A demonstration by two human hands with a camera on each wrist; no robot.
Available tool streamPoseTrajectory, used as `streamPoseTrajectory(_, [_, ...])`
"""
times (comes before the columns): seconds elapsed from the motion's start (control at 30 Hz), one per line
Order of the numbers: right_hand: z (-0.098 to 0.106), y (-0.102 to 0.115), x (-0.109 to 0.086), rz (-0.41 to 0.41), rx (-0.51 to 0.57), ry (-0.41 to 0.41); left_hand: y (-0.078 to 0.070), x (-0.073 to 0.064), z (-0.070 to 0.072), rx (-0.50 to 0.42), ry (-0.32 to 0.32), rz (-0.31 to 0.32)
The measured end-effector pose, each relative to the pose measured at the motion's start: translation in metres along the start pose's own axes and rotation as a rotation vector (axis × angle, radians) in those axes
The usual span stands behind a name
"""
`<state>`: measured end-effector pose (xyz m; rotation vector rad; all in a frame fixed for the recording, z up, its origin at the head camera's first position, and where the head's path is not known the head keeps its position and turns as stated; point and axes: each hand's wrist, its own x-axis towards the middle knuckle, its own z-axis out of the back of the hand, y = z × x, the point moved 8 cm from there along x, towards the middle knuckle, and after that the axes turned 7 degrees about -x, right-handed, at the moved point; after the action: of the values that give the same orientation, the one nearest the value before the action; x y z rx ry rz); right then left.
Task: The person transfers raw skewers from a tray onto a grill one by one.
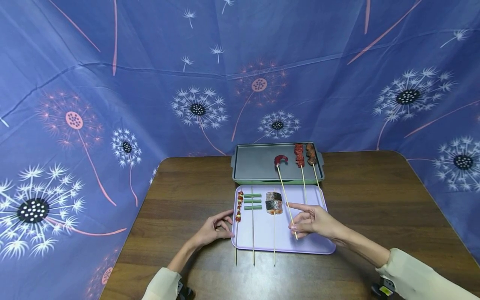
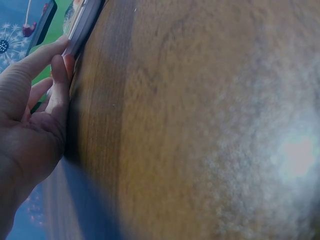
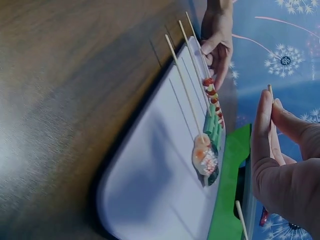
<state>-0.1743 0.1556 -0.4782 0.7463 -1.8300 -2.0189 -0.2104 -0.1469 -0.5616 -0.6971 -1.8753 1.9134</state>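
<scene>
- The red-tipped skewer [image 1: 284,191] was in the right hand, slanting from above the lilac tray [image 1: 264,238] up to the grill pan [image 1: 255,162]. Its curled red piece lay over the pan's grey plate; whether they touched could not be told.
- The right hand [image 1: 315,221] had that skewer clamped between thumb and fingers near the bottom of the stick, its index finger extended along it.
- The left hand [image 1: 213,229] was at the tray's left rim, thumb and index finger apart, their tips against the edge.
- On the tray, from left to right, were 3 skewers: the red-and-yellow skewer [image 1: 239,206], the green skewer [image 1: 253,201] with 3 crosswise pieces, and the dark-wrapped roll skewer [image 1: 274,203]. Their sticks reached past the near rim.
- At the pan's right end were 2 more: the red meat skewer [image 1: 299,155] and the brown meat skewer [image 1: 311,154], with sticks running down over the tray.
- The pan stood just behind the tray on the wooden table [image 1: 180,187].
- Behind hung a blue dandelion-print cloth [image 1: 150,41].
</scene>
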Motion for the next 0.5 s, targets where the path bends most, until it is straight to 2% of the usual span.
streamPoseTrajectory(0.3, [0.013, 0.005, 0.016, -0.080, -0.011, -0.085, 0.000, -0.002, 0.002, 0.025, -0.011, -0.007])
streamPoseTrajectory(0.5, [0.025, 0.005, 0.025, -0.122, -0.028, -0.102, -0.001, -0.001, 0.001, 0.038, -0.011, -0.008])
